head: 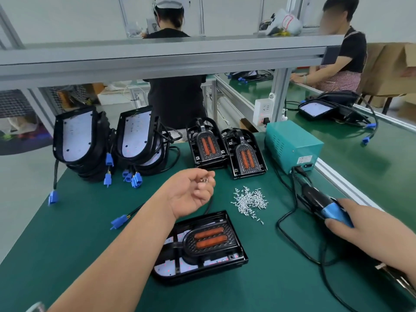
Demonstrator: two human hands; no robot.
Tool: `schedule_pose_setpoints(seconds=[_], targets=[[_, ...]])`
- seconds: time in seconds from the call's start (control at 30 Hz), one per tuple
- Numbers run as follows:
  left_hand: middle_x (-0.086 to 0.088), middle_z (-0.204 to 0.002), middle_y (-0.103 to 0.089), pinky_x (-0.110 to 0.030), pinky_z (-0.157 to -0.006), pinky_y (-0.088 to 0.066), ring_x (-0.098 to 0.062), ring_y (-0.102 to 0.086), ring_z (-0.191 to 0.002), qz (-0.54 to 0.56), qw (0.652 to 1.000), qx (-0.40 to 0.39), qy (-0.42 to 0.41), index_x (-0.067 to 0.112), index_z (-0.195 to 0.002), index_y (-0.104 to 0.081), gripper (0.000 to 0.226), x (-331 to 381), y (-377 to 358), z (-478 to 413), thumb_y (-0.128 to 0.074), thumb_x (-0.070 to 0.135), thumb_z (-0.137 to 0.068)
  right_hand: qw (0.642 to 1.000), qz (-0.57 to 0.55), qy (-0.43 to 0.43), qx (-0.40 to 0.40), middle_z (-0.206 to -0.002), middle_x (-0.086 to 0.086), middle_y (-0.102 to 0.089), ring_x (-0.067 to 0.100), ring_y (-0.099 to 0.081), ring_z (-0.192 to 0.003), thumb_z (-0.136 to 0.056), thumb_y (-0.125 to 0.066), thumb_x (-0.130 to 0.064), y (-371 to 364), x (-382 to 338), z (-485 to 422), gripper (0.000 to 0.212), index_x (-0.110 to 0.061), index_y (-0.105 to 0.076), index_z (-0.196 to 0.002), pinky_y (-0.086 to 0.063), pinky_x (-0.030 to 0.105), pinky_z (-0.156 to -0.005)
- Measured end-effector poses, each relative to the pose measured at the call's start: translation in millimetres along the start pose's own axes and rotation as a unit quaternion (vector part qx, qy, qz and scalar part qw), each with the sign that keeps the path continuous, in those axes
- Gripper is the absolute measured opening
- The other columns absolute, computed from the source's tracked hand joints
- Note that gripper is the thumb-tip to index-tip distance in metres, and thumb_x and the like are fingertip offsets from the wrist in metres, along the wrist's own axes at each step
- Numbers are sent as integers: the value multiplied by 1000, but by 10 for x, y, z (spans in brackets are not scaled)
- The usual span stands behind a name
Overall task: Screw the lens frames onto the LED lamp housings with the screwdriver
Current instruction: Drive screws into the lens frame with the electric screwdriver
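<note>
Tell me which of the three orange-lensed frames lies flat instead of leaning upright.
The lens frame nearest the camera, by the left hand. It lies flat; the other two lean upright at the back, beside the teal box.

Left hand [191,192] is palm up, bare forearm stretched forward across the middle, fingers [202,192] curled loosely around a few small silver screws [205,180]. Right hand [353,218] sits low on the right side, wrapped round the blue-and-black electric screwdriver [324,204].
</note>
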State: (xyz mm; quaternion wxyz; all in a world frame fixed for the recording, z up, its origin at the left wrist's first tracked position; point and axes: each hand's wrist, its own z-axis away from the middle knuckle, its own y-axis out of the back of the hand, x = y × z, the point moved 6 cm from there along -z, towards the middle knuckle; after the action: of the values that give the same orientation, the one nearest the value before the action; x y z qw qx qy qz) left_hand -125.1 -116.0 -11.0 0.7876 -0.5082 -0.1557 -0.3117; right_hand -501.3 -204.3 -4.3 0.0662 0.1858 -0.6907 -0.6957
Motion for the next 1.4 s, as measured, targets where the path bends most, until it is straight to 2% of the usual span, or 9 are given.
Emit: schedule_pose_setpoints(seconds=[0.1,0.2,0.37,0.5,0.7,0.87,1.0,1.23,1.4], targets=[[-4,-80,-53,-14,-40,-30,-6,-40,-54,9,1000,4,-21,5,-105,-57,13,44,140,152,-60,5,-92,993,-119,0,23,-66,-6,-67,12,-62,-57,-91,-61,-63,-10,96,22,34,-28,-62,-92,-51,37,-61],[-4,-80,-54,-13,-39,-29,-4,-39,-52,5,999,4,-47,6,-108,-57,18,117,269,303,-61,4,-90,952,-302,-22,50,-77,-1,-72,13,-64,-61,-83,-60,-74,71,75,125,52,-30,-71,-109,-50,26,-60],[-4,-81,-54,-13,-37,-30,-3,-40,-51,23,998,11,-62,4,-111,-59,18,68,474,463,-58,4,-92,770,-636,-44,-3,-82,11,-69,21,-62,-62,-60,-92,-71,145,-278,140,75,-18,-77,-111,-54,30,-51],[-4,-83,-53,-13,-37,-30,-3,-40,-52,31,997,-3,-68,3,-112,-60,20,46,536,506,-58,3,-93,624,-781,-10,-4,-81,3,-64,15,-60,-63,-91,-77,-46,235,-787,-40,49,-5,-72,-118,-54,26,-50],[-6,-87,-60,-14,-40,-32,-6,-45,-59,-24,991,18,-127,-4,-121,-67,31,217,707,558,-62,3,-91,427,-902,-60,38,-83,2,-62,15,-58,-70,-98,-66,-18,229,-1397,-435,15,-7,-60,-107,-56,25,-64],[-5,-85,-59,-15,-39,-33,-6,-46,-58,-33,993,26,-106,4,-112,-62,17,112,740,484,-60,4,-95,319,-938,-91,103,-76,0,-59,16,-57,-64,-96,-74,-22,83,-1735,-668,16,-11,-61,-95,-53,26,-67],[-6,-83,-59,-15,-39,-30,-7,-45,-56,-31,995,35,-84,6,-106,-60,12,-2,692,404,-61,5,-94,298,-941,-94,127,-78,2,-58,18,-58,-66,-96,-73,-33,-127,-1873,-729,27,-11,-64,-110,-53,29,-68],[-8,-86,-59,-15,-42,-31,-8,-44,-60,-25,998,1,-57,6,-98,-66,5,-225,559,336,-66,8,-94,367,-915,-106,127,-77,-1,-58,15,-55,-65,-94,-75,-48,-310,-1904,-736,47,-12,-68,-123,-53,29,-64],[-6,-85,-59,-15,-47,-27,-8,-43,-62,-69,996,0,-64,9,-92,-72,2,-306,476,323,-71,11,-91,394,-906,-91,121,-75,-2,-58,15,-56,-64,-96,-74,-52,-310,-1992,-764,41,-16,-61,-111,-54,30,-64]])
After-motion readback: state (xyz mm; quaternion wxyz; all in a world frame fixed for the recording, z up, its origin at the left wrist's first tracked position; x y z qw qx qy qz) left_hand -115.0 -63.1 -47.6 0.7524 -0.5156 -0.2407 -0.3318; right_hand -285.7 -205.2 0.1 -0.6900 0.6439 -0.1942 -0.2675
